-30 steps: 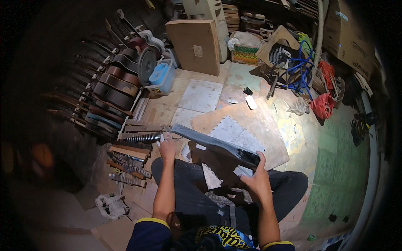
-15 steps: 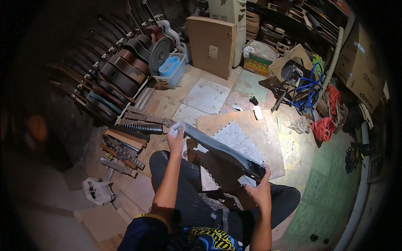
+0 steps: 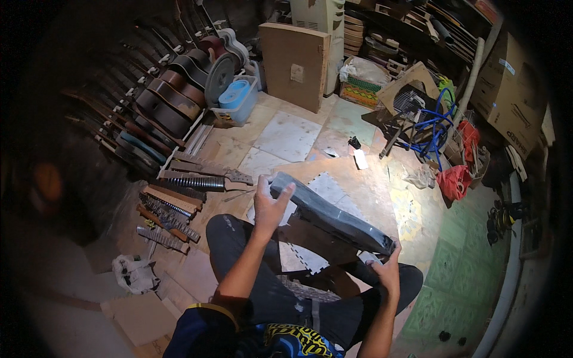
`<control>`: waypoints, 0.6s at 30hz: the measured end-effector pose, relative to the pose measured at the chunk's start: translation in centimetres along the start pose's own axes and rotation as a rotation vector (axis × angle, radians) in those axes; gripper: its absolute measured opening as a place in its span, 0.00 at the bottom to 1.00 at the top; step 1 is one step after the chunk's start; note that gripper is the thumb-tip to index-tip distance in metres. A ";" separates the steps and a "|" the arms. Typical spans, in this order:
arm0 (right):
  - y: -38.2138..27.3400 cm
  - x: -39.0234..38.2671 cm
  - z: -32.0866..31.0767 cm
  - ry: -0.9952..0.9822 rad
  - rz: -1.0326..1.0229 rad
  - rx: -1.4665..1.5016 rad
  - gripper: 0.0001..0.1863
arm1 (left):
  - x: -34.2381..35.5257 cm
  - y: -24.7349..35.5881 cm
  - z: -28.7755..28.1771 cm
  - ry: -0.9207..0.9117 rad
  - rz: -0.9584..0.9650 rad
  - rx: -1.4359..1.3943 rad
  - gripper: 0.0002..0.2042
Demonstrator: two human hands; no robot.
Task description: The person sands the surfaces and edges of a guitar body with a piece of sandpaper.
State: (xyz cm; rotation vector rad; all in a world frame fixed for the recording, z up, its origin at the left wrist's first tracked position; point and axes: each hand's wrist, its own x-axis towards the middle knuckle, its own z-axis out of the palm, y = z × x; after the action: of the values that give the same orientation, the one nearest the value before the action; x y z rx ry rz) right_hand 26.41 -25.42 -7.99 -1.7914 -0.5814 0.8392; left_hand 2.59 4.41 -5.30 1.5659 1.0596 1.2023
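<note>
A dark grey guitar body (image 3: 334, 216) is held tilted above my lap, its curved side turned up toward me. My left hand (image 3: 270, 207) is closed around its upper left end, thumb on the near side; the fingertips look dusty white. At the lower right end, my right hand (image 3: 389, 273) grips the body's edge. A small pale grey, flat piece (image 3: 369, 258), perhaps folded sandpaper, sits between the right thumb and the body. Much of the guitar body's broad face is in shadow.
Several guitars (image 3: 173, 89) stand in a rack at the far left. Guitar necks (image 3: 203, 181) lie on the floor left of my knee. A board (image 3: 295, 71) leans at the back; a blue hose (image 3: 434, 128) is coiled at the right. White foam mats (image 3: 334, 194) lie before me.
The guitar body has turned so more of its curved side shows. Its right end has shifted slightly right and down. My left hand has moved further around its end; both hands keep hold.
</note>
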 end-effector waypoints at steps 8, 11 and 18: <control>2.1 0.2 -0.7 0.051 -0.061 -0.107 0.55 | 0.9 -0.1 -0.4 -0.053 -0.019 -0.187 0.11; 1.7 0.3 -0.6 0.033 -0.040 -0.065 0.54 | 0.5 0.0 -0.4 -0.043 -0.063 -0.262 0.11; 0.3 -0.1 -0.4 0.031 -0.036 -0.077 0.54 | 0.9 1.1 -1.9 -0.171 -0.006 -0.249 0.11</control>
State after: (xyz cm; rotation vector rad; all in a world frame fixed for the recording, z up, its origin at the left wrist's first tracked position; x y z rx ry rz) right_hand 26.67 -25.86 -8.16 -1.8551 -0.6312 0.7720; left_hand 1.01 5.22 -3.79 1.4414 0.7727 1.1273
